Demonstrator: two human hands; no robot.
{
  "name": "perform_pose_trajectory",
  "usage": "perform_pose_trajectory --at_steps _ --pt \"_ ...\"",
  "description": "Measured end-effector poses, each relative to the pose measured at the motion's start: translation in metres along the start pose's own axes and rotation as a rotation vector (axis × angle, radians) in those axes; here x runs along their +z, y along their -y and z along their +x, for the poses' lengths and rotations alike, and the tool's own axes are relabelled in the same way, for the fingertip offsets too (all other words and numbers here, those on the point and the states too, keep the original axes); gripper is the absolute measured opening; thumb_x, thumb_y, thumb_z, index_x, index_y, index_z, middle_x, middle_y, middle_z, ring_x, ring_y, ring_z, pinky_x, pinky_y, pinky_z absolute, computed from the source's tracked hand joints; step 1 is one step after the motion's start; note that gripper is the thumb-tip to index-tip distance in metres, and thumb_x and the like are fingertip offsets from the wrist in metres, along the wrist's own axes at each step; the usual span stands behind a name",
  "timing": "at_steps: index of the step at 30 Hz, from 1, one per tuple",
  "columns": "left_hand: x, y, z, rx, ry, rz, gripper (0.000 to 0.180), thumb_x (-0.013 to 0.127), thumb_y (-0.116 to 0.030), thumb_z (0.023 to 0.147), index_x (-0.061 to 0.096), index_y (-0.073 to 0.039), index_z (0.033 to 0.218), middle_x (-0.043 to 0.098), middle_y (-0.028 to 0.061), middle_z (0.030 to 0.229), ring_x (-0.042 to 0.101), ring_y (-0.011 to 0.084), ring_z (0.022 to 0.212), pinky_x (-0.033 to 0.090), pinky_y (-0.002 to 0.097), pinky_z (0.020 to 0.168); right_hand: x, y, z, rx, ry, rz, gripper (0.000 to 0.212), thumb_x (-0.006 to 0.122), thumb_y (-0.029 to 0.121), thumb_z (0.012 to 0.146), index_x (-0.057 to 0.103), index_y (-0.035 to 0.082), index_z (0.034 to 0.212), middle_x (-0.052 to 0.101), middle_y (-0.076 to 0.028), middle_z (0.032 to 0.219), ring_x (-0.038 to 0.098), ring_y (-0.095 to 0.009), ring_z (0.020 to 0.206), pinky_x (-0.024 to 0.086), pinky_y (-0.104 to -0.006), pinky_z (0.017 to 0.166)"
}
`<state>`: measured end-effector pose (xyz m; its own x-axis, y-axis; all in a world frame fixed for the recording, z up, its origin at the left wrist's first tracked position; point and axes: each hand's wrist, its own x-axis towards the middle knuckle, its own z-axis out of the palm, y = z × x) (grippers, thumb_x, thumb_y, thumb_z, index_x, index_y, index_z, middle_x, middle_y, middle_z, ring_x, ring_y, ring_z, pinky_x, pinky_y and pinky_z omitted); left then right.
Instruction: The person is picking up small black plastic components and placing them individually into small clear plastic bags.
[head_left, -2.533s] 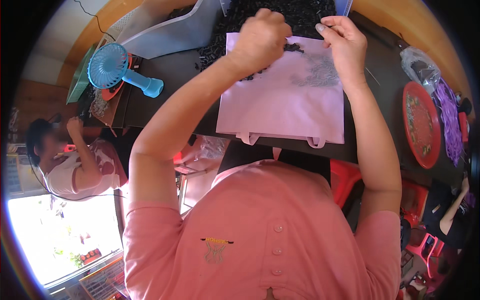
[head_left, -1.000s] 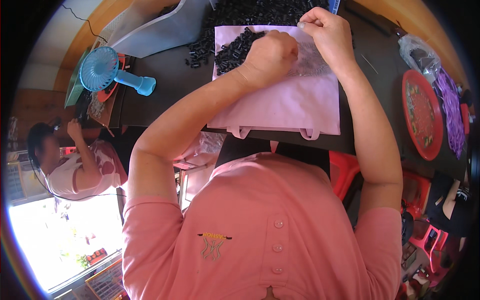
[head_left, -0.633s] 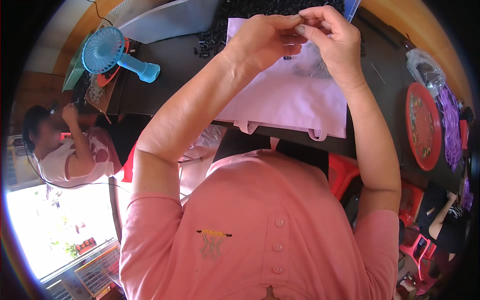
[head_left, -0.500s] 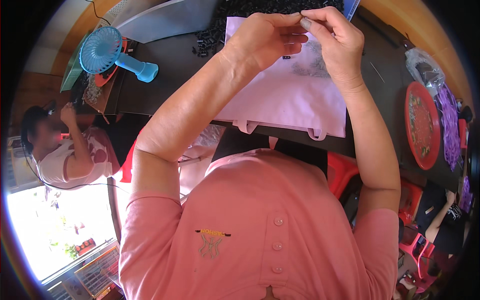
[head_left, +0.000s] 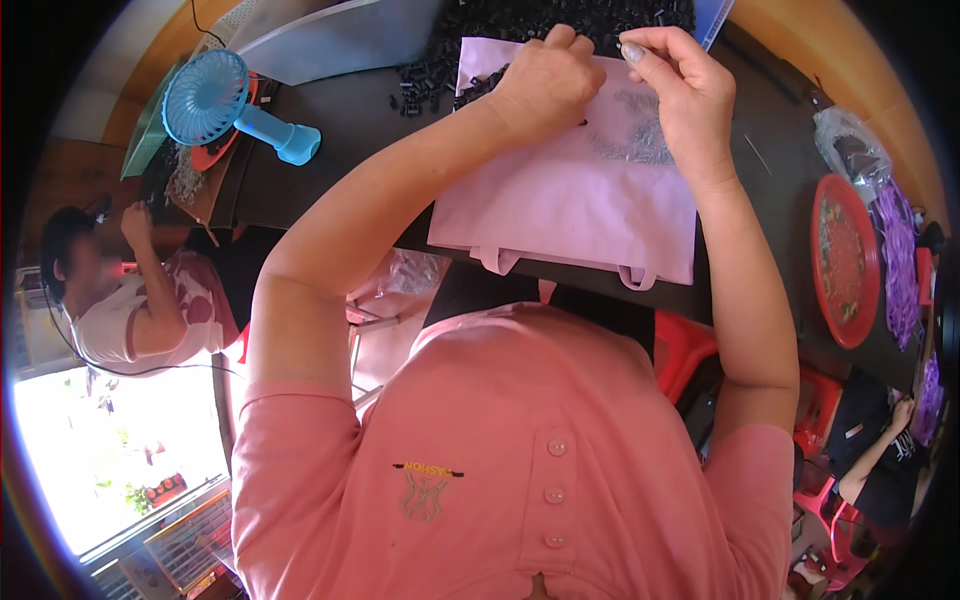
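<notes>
My left hand (head_left: pixel 556 82) is over the pink cloth bag (head_left: pixel 560 200), its back turned up and its fingers curled. Whatever it holds is hidden. Beside it lie small black plastic parts (head_left: pixel 480 88), and one dark piece shows just below the hand. My right hand (head_left: pixel 685 85) is raised to the right, thumb and forefinger pinched together. Anything between those tips is too small to name. Next to the right wrist, a loose heap of thin silvery metal pieces (head_left: pixel 630 130) is spread on the bag.
A large pile of black parts (head_left: pixel 570 15) covers the table's far side. To the left stand a blue handheld fan (head_left: pixel 207 98) and a grey tray (head_left: pixel 330 40). On the right are a red round tray (head_left: pixel 843 260) and purple strands (head_left: pixel 900 260). Another person (head_left: pixel 140 290) sits at left.
My hands have come apart from where their fingertips met. The left has turned back-up, curled its fingers and lowered slightly towards the bag; the right stays pinched nearly in place.
</notes>
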<state>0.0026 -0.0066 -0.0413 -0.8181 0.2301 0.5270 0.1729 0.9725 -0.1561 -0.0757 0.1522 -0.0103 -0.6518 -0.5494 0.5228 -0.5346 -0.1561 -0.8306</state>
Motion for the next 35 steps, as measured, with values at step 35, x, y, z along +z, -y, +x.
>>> perform_pose_trajectory --at_steps 35 --pt "-0.051 -0.009 -0.026 -0.931 -0.149 -1.977 0.015 0.068 0.001 0.081 0.064 0.001 0.096 0.064 0.0079 0.081 0.060 0.0161 0.065 0.046 0.0284 0.055 0.030 0.007 -0.015 -0.115 0.076 -0.043 0.009 0.061 -0.002 0.090 0.067 0.002 0.095 0.067 -0.003 0.088 0.064 -0.013 0.075 0.050 -0.0210 0.069"
